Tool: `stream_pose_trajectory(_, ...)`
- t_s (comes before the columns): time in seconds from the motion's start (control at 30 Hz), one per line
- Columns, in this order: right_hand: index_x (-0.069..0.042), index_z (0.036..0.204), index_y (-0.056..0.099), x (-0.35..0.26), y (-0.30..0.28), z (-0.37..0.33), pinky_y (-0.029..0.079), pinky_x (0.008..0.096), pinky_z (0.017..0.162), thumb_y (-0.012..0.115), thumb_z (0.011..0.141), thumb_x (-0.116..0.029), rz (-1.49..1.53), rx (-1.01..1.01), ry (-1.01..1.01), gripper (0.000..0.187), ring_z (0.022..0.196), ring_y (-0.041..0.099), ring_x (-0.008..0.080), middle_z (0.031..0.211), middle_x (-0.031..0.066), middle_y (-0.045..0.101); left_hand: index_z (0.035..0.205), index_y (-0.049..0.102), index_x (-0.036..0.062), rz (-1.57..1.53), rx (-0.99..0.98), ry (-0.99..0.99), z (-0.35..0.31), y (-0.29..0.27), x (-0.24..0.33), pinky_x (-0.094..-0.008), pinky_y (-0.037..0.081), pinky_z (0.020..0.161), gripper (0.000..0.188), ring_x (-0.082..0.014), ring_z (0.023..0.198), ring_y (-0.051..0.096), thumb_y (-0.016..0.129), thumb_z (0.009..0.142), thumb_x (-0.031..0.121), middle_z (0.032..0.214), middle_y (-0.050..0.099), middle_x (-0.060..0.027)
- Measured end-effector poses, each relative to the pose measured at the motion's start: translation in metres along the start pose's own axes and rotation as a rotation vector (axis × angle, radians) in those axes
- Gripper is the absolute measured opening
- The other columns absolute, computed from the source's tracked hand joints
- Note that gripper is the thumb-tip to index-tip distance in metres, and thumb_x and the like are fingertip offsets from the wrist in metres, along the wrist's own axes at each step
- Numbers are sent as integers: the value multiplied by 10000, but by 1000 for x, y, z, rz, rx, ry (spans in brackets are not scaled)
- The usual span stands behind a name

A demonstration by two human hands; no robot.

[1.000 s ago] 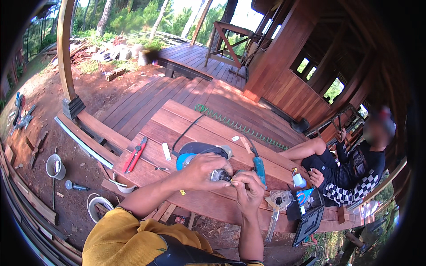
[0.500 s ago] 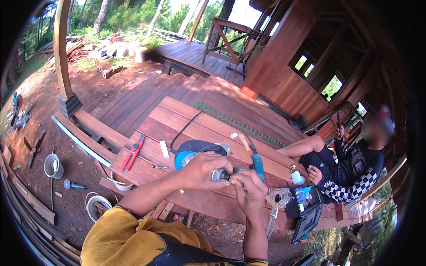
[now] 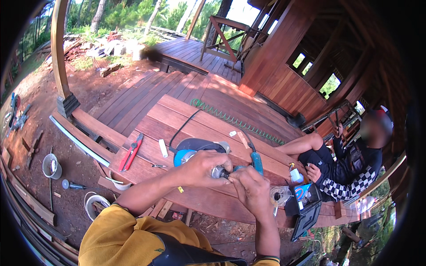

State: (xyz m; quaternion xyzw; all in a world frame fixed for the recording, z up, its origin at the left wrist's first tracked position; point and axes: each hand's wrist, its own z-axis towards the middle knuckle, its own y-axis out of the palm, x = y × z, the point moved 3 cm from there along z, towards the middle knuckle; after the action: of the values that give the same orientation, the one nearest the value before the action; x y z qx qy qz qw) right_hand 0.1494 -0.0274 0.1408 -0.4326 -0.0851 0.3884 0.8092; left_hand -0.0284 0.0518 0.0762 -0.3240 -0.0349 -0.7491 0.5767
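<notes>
Over the near side of the wooden table, my left hand [image 3: 203, 167] is wrapped round a blue power tool [image 3: 181, 157], whose silver metal collar [image 3: 218, 172] sticks out by the fingertips. My right hand [image 3: 249, 185] is closed, its thumb and fingers pinching at the dark end of that collar. What exactly lies between those fingers is partly hidden. Just beyond my right hand is a slim teal power tool [image 3: 256, 163] with a cord. A dark, rounded cap-like thing [image 3: 202, 145] lies behind the blue tool.
On the plank table [image 3: 177, 116] lie red-handled cutters [image 3: 132, 153], a white strip [image 3: 163, 148] and a clear round piece [image 3: 280, 195]. A black case [image 3: 306, 221] stands open at the right. A person [image 3: 355, 155] sits beyond it. A green coiled hose [image 3: 235, 123] runs along the far edge.
My right forearm has swung slightly to the right, and its wrist has turned a little. Both hands stay at the metal collar. The whole view has shifted slightly.
</notes>
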Motion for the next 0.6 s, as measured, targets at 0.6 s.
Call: stream_pose_trajectory(0.6,-13,1068,792,-4,3,4,597,355,742,836,823,72,92,53,15,264,875,759,271,983,136,758,1021,731,24,-51,8,23,-3,-11,-2,-420,581,934,271,-316,1085,767,901,821,92,1104,791,-152)
